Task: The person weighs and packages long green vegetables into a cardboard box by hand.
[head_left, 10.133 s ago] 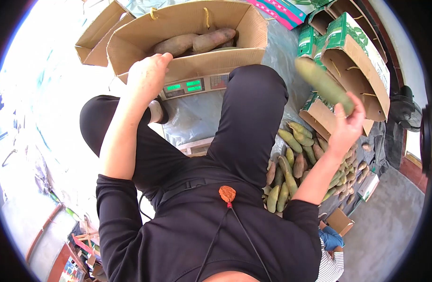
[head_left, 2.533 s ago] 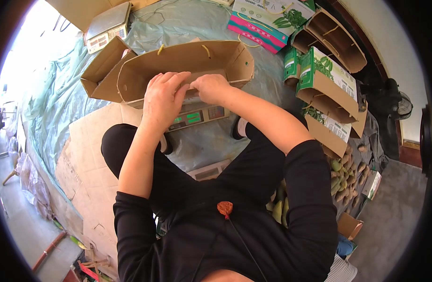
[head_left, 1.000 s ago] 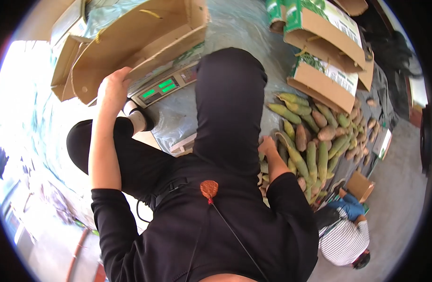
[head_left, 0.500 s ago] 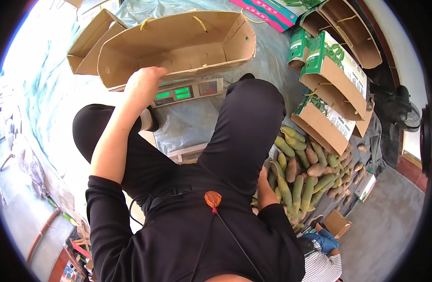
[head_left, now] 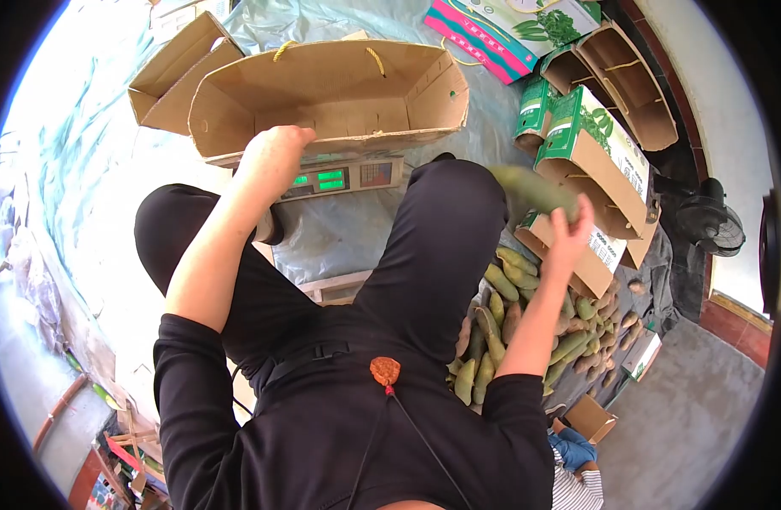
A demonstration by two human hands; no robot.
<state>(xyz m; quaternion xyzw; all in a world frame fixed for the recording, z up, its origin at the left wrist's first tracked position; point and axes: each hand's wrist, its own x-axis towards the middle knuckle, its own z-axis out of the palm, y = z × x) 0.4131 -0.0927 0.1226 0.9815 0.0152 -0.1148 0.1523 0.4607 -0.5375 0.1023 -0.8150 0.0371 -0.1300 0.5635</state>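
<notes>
Okay, right hand (head_left: 569, 225) has just come up out of the pile (head_left: 492, 336); half a second ago it was down there by the thigh. Now it's pinching one end of a long green vegetable (head_left: 535, 189), blurry, beside the right knee (head_left: 467, 191). So one piece is off the pile but outside the box (head_left: 331, 98) on the scale (head_left: 377, 174). Left hand (head_left: 275, 155) stays at the box's near rim, fingers bent over; can't tell if it's gripping.
</notes>
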